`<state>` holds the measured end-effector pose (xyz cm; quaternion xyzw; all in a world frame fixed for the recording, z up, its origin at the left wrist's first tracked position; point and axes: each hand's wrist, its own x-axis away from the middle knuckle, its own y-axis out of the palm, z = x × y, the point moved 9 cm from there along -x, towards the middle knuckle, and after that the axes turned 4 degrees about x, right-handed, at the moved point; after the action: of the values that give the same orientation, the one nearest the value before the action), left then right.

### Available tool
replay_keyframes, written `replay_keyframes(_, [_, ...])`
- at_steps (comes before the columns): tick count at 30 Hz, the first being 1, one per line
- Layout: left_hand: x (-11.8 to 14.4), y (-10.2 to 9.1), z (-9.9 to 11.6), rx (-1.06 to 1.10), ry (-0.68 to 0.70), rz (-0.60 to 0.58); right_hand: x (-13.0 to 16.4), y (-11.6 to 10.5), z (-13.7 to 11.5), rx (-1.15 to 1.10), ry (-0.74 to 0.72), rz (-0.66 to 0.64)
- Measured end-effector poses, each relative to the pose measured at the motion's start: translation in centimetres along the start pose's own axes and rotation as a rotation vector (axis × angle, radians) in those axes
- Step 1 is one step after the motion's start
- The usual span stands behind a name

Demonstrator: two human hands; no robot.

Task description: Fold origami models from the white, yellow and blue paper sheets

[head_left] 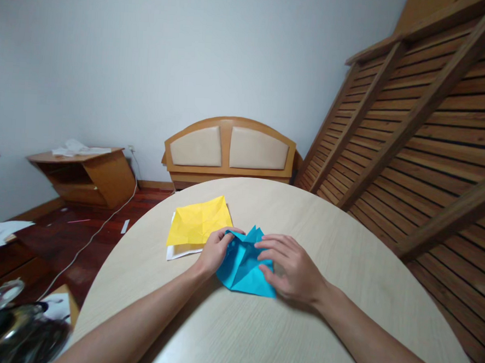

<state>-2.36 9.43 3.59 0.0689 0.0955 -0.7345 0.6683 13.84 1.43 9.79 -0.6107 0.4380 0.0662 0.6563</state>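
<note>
- While the left hand (215,251) pinches blue origami paper (241,272), apparently steadying it, the right hand (290,265) spreads over its edge.
- Yellow paper (201,221) lies aside, seemingly for room.

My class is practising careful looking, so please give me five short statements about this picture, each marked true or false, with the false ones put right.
1. The left hand holds an edge of the blue paper. True.
2. A white edge shows from under the yellow paper. True.
3. The yellow paper lies to the right of the blue paper. False: it lies to the left.
4. The blue paper is completely flat and smooth. False: it is creased, and pointed parts stick up at its far side.
5. The right hand is far away from the blue paper. False: its fingers are spread at the paper's right side.
</note>
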Motion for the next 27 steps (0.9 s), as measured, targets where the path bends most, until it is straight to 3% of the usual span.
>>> replay_keyframes(4, [0.8,1.3,0.8,-0.035,0.023,-0.089,0.6,-1.1,2.1,0.041,0.248,0.232])
replay_keyframes(10, [1.1,1.9,0.2,-0.001,0.018,-0.114,1.4,-0.3,3.1,-0.106,0.408,0.243])
replay_keyframes(16, [1.5,2.1,0.5,-0.039,0.039,-0.145,0.5,2.0,1.3,-0.091,0.216,-0.059])
replay_keyframes(21, [1.8,2.5,1.3,-0.089,0.069,-0.187,0.4,2.1,1.0,-0.038,0.153,-0.070])
replay_keyframes(27, [1.3,2.3,0.0,0.036,0.010,-0.104,0.4,3.0,-0.4,-0.093,0.045,-0.196])
